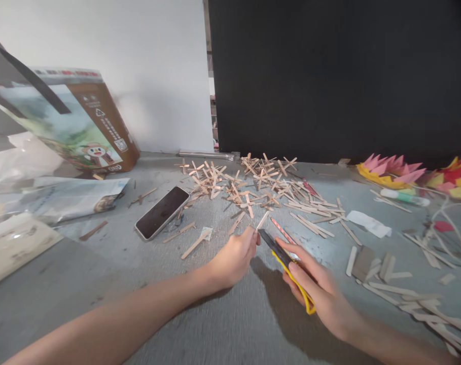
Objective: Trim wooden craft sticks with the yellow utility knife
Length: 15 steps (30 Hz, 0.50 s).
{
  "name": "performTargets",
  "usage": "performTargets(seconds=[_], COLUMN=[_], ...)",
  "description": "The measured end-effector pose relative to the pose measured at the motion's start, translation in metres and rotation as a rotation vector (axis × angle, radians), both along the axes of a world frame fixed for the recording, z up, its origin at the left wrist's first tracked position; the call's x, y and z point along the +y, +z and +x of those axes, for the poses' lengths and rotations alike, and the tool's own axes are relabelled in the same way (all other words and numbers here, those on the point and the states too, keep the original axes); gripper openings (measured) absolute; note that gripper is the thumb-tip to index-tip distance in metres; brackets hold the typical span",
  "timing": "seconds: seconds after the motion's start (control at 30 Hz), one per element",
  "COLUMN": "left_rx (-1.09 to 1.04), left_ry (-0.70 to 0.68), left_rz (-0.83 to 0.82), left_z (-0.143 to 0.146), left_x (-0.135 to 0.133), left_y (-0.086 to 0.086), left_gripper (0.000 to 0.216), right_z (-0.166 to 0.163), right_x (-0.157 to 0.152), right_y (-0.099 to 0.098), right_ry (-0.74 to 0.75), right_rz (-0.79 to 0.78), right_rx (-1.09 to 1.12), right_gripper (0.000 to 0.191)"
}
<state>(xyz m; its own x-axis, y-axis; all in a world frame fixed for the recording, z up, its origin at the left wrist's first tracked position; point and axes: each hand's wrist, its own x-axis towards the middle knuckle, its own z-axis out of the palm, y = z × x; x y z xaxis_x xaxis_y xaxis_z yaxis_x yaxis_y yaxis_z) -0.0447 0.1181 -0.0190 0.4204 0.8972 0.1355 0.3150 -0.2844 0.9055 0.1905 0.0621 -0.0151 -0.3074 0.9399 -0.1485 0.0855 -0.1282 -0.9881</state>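
Observation:
My left hand (236,256) is closed in a pinch on a narrow wooden craft stick (263,220), whose pale end points up and right from the fingertips. My right hand (321,289) wraps round a black-and-yellow hand tool (287,263). The tool's dark front end is close to the left fingertips; I cannot tell its exact kind or whether it touches the stick. A red-and-white patterned strip (281,228) lies just beyond the right fingers. Past both hands is a pile of crossed wooden sticks (247,185), joined into star shapes.
A phone (162,213) lies left of the pile. Loose sticks (314,208) spread to the right, with more cut pieces (416,299) nearer me. A brown printed bag (97,126) and plastic packets (78,197) stand and lie at left. Folded paper flowers (392,172) sit far right near a white cable (443,228).

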Motion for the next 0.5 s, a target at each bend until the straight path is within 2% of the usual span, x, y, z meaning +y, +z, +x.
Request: performTargets(seconds=[0.17,0.3,0.4,0.5], left_rx=[-0.034,-0.068,-0.187,-0.218], left_ry=[0.024,0.064,0.197,0.216], left_rz=[0.002,-0.068,-0.206,-0.237], left_z=[0.002,0.004,0.006,0.007], left_x=[0.001,0.003,0.006,0.007], left_y=[-0.003,-0.003,-0.002,0.001], left_gripper=[0.025,0.034,0.040,0.040], right_z=[-0.003,0.004,0.014,0.020], right_x=[0.013,0.017,0.017,0.022], right_y=[0.008,0.008,0.005,0.003], right_ry=[0.071,0.076,0.050,0.039], right_rz=[-0.204,-0.199,0.042,0.500], right_rx=[0.364,0.416,0.254,-0.074], right_gripper=[0.055,0.056,0.053,0.048])
